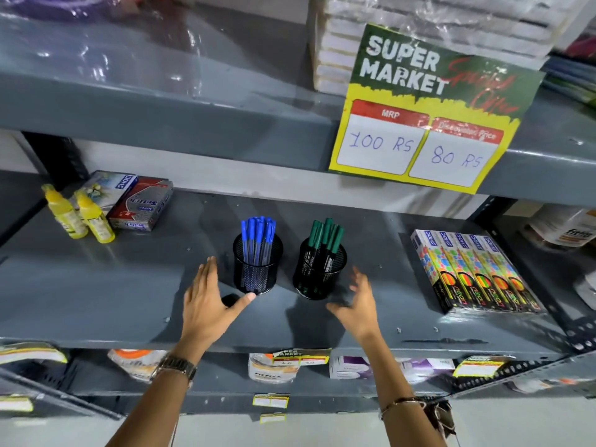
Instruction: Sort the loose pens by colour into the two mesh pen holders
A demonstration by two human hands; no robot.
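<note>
Your blue pens (257, 240) stand nearly upright, caps up, in the left mesh holder (257, 273), and the green pens (325, 241) stand in the right mesh holder (319, 275), their long axes leaning slightly to the right. Both holders sit side by side, a little apart, in the middle of the grey metal shelf (129, 285). Your left hand (209, 303) is spread flat and empty, its thumb tip touching the base of the left holder; your right hand (358, 304) is open with fingers loosely curled, empty, just beside the right holder without touching it. A sign (432, 108) on the shelf above reads "SUPER MARKET", "MRP 100 RS" and "80 RS". To the right lie neon pencil boxes (474, 272); to the left stand two yellow bottles (79, 216) and printed boxes (129, 198). Lower shelves hold packets and price tags.
</note>
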